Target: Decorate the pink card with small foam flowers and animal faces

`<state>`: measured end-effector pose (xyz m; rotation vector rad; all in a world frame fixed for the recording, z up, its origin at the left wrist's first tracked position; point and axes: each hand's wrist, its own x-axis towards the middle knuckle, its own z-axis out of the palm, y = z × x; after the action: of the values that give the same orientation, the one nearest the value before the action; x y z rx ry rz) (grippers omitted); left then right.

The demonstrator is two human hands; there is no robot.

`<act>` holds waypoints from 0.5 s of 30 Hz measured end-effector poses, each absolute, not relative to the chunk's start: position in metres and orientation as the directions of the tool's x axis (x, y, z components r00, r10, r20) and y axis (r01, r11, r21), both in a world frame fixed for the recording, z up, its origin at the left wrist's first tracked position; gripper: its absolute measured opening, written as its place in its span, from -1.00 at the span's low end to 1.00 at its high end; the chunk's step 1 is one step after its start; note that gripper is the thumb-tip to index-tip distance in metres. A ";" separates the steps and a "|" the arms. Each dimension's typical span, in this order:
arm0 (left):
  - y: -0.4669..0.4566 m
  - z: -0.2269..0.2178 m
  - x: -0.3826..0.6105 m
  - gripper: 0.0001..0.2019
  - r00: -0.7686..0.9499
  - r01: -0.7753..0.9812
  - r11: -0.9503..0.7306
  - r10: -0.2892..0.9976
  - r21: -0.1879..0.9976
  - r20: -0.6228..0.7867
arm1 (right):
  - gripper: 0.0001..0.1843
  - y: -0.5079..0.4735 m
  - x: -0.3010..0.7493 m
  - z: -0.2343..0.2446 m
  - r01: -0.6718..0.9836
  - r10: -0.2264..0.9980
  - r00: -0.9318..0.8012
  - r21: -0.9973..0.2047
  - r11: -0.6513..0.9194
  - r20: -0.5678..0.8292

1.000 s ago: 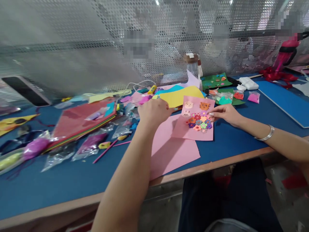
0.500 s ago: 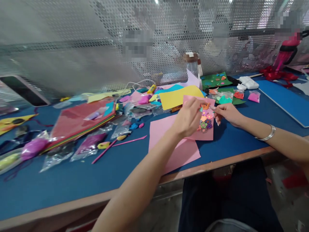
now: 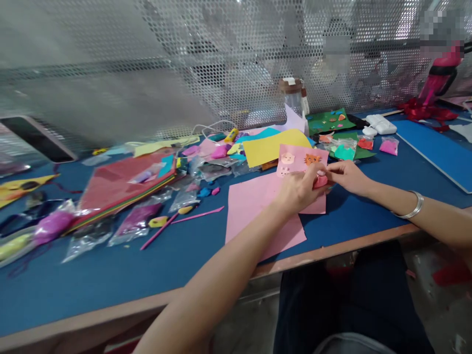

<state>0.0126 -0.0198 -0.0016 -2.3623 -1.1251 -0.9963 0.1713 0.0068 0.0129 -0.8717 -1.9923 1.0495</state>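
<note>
Nearest us, a plain pink paper sheet (image 3: 250, 211) lies flat on the blue tabletop (image 3: 129, 280), partly under our left forearm. Our left hand (image 3: 298, 191) has its fingers curled nearly closed and seems to pinch a small reddish-pink piece (image 3: 320, 182). Our right hand (image 3: 350, 177) meets it from the side, thumb and forefinger drawn together; we cannot tell whether anything sits between them. Both are over a pink paper card (image 3: 317, 205) bearing an orange cat face (image 3: 312, 160), probably so that two sets of fingertips can share such a small thing right above the flat card.

Well left of our left hand lies a clear plastic bag of purple material (image 3: 138, 221), sealing unclear. Just beyond our right hand, a clear bag holds turquoise-green material (image 3: 344, 152); a small bag of bright pink material (image 3: 389, 146) lies farther right, these bags perhaps parked beyond the card to leave our wrists room. Farthest from the hands, a clear brown-lidded jar (image 3: 293, 101) stands upright, its contents too faint to name.
</note>
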 end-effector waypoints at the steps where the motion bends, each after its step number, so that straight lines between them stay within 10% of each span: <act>1: -0.019 -0.003 0.012 -0.64 0.448 0.783 -0.621 0.521 -0.038 0.726 | -0.71 0.006 0.171 0.013 0.225 0.806 -0.526 -0.869 0.440 0.272; 9: -0.014 -0.003 0.005 -0.73 0.448 0.806 -0.586 0.508 -0.086 0.735 | -0.70 0.002 0.171 0.011 0.115 0.773 -0.584 -0.918 0.380 0.248; 15: -0.014 -0.001 0.004 -0.66 0.445 0.774 -0.631 0.603 0.056 0.662 | -0.74 -0.002 0.172 0.013 0.295 0.686 -0.600 -0.684 0.668 0.411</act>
<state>0.0044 -0.0144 -0.0013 -2.4433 -1.1916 -0.9638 0.1725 -0.0018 0.0125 -0.7528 -2.2044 0.7469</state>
